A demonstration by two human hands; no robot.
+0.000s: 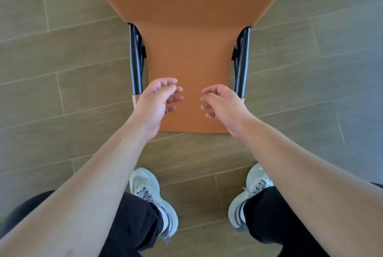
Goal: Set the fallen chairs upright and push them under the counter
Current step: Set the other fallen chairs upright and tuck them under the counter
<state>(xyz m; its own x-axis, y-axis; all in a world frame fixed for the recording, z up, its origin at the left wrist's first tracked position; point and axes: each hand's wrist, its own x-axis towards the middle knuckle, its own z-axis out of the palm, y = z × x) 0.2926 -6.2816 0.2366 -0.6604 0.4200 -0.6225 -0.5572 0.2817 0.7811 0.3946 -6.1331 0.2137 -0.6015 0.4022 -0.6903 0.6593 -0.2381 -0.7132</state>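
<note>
Tan leather chair with black metal frame [186,53] is approached by left hand [154,103] and right hand [224,105], both loosely curled, nothing held. If only 1 side is gripped, twisting or tipping could result.

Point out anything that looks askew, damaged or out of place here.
Nothing stands out. The orange chair looks intact on the floor, and the left hand and right hand hover over it, holding nothing.

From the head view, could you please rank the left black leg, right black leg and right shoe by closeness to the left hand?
1. Left black leg, beside the left hand.
2. Right black leg, across the chair back.
3. Right shoe, lower right.
</note>
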